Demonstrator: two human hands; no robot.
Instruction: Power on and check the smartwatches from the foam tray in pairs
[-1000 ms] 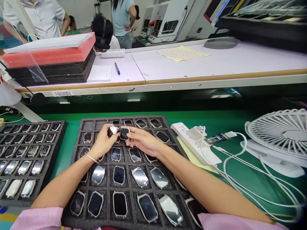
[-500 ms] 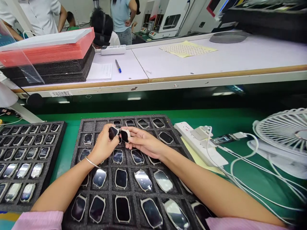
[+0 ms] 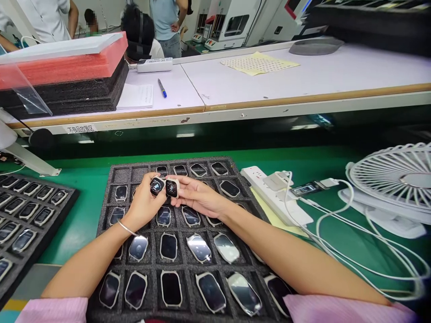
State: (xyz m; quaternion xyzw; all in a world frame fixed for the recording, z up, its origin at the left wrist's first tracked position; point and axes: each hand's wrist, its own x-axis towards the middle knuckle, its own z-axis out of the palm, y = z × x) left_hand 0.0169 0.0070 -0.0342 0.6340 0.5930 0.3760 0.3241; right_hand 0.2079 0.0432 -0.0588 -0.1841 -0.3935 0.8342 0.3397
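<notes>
Two smartwatch bodies without straps are held side by side above a black foam tray (image 3: 155, 244). My left hand (image 3: 145, 202) is closed around the left smartwatch (image 3: 157, 186), and my right hand (image 3: 198, 195) grips the right smartwatch (image 3: 172, 188) by its edge. Both screens are lit and face up toward me. In the tray below, many compartments hold similar watch bodies with dark or reflective screens, such as the watch (image 3: 171, 288) in the front row. My hands and forearms hide part of the tray's middle.
A second foam tray (image 3: 50, 197) of watches lies at the left. On the right are a white power strip (image 3: 269, 195), loose cables and a white fan (image 3: 397, 184). A raised shelf (image 3: 303, 80) behind carries foam stacks, a pen (image 3: 162, 88) and paper. Several people are beyond it.
Both watch screens, dark before, now show lit displays. The left tray has shifted and turned, moving lower and leftward in view. My hands keep their hold, and the view has shifted slightly.
</notes>
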